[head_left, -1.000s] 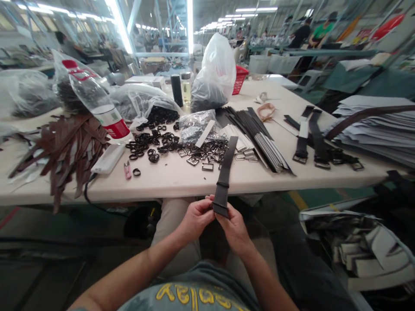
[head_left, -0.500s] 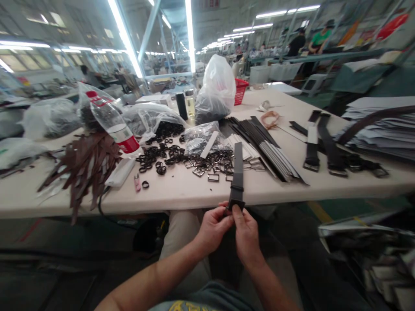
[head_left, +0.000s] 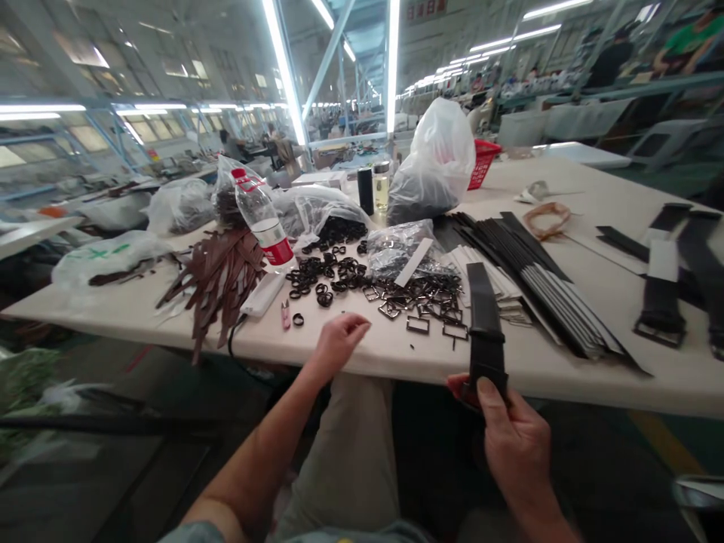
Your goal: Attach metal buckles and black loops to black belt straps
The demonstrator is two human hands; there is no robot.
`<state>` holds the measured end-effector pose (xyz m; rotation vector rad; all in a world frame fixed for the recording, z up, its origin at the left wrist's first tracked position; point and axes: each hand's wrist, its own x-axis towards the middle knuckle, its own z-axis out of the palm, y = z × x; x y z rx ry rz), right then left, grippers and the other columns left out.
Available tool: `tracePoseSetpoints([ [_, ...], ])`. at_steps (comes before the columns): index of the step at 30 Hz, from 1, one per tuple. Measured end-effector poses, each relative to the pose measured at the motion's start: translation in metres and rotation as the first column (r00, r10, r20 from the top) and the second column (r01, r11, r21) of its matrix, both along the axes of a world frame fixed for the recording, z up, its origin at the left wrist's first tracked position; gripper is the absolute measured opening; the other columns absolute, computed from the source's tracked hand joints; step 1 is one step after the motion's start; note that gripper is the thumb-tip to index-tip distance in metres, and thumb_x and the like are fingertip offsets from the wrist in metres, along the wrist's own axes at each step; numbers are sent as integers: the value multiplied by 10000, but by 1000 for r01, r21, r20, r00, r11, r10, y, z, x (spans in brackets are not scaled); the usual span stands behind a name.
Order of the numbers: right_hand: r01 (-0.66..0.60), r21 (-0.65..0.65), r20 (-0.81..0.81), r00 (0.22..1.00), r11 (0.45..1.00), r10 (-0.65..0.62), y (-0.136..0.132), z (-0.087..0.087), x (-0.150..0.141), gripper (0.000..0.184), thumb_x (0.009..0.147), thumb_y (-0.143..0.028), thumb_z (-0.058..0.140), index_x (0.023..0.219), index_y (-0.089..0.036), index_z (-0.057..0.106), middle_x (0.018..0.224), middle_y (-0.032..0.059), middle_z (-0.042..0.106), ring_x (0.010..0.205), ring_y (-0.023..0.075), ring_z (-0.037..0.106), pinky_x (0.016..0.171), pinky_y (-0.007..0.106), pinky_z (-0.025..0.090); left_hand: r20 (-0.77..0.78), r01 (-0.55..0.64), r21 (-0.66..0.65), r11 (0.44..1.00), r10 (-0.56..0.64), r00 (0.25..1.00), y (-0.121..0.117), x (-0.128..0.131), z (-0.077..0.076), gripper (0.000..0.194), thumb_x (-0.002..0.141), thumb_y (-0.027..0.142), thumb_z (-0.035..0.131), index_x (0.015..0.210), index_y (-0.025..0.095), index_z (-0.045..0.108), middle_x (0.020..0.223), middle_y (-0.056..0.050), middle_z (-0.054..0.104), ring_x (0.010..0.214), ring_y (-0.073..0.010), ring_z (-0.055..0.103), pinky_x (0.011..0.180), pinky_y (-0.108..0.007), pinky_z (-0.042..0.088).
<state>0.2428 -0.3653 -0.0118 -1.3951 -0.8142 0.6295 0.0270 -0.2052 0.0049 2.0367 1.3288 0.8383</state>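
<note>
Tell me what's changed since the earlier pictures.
The left hand has let go of the dark strap and moved left and forward over the table, toward the single black ring. The right hand still grips the strap's near end. The bottle and pink snips stay put.

Tube lights (head_left: 394,68) glare while outer edges smear.

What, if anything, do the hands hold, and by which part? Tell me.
The right hand grips the dark strap by its near end, thumb on top. Whether the left hand holds anything cannot be told.
</note>
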Motion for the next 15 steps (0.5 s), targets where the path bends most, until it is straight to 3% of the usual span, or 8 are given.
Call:
tracePoseSetpoints([
  [1, -9, 16, 4, 1000, 1000, 9, -2, 1, 0, 402, 862, -547, 624, 865, -160, 731, 786, 87, 770, 681, 223, 744, 678, 296, 614, -159, -94, 121, 988, 112, 981, 14, -16, 4, 173, 879, 288, 591, 878, 188, 732, 826, -25, 704, 710, -141, 622, 706, -245, 477],
  [4, -40, 30, 52, 998, 999, 38, -7, 1, -2, 367, 887, -517, 613, 909, -164, 715, 756, 73, 766, 638, 212, 746, 646, 283, 616, -286, -210, 210, 955, 266, 921, 45, -53, 13, 138, 851, 219, 603, 890, 195, 733, 939, -52, 688, 769, -168, 626, 795, -297, 468],
  [8, -84, -6, 177, 981, 996, 84, -10, -5, -4, 350, 932, -491, 561, 940, -171, 702, 737, 65, 763, 628, 206, 745, 642, 282, 601, -400, -209, 222, 952, 284, 871, 68, -70, 8, 114, 782, 208, 672, 862, 215, 752, 956, -62, 672, 843, -210, 633, 820, -318, 462],
  [12, -112, -44, 271, 955, 993, 120, -10, -10, -6, 344, 948, -480, 539, 939, -178, 704, 732, 59, 762, 628, 203, 740, 641, 282, 584, -435, -186, 214, 959, 264, 861, 83, -69, 1, 102, 794, 241, 661, 807, 220, 760, 930, -65, 686, 870, -224, 640, 814, -318, 460],
  [15, -115, -72, 278, 952, 991, 130, -10, -13, -5, 353, 947, -488, 536, 960, -179, 704, 750, 59, 767, 648, 204, 746, 662, 277, 582, -427, -203, 210, 956, 277, 861, 90, -77, 5, 148, 830, 259, 620, 866, 209, 755, 919, -63, 705, 846, -206, 647, 787, -297, 463],
])
